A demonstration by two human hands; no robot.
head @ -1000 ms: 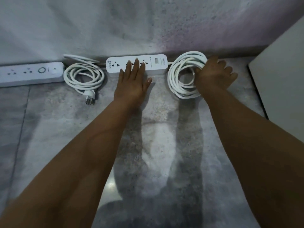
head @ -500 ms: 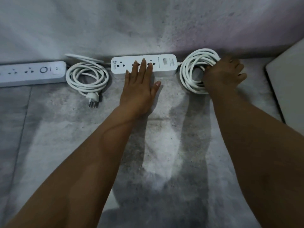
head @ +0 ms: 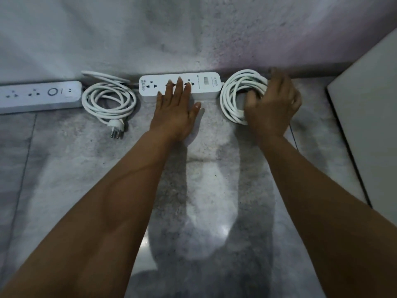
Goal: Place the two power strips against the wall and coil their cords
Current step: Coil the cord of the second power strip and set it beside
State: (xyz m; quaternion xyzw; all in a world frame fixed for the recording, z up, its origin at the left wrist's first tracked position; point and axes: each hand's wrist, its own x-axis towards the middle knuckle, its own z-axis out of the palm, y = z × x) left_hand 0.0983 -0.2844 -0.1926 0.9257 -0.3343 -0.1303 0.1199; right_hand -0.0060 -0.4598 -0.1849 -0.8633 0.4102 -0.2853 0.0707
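Note:
Two white power strips lie along the foot of the wall. The left strip (head: 38,96) sits at the far left with its coiled cord (head: 108,100) beside it, plug (head: 117,129) pointing toward me. The right strip (head: 206,86) lies at the middle. My left hand (head: 175,110) rests flat, fingers spread, with its fingertips on that strip's front edge. To the right lies the second coiled cord (head: 234,93), and my right hand (head: 271,104) curls over its right half, fingers around the loops.
The floor is grey mottled tile with a seam (head: 25,158) at the left. A pale flat panel (head: 369,130) lies at the right, close to the right coil. The grey wall (head: 193,35) runs across the top.
My right hand has shifted on the right coil, pressing it down nearer the wall next to the strip. My left hand stays on the strip. The view has drifted slightly.

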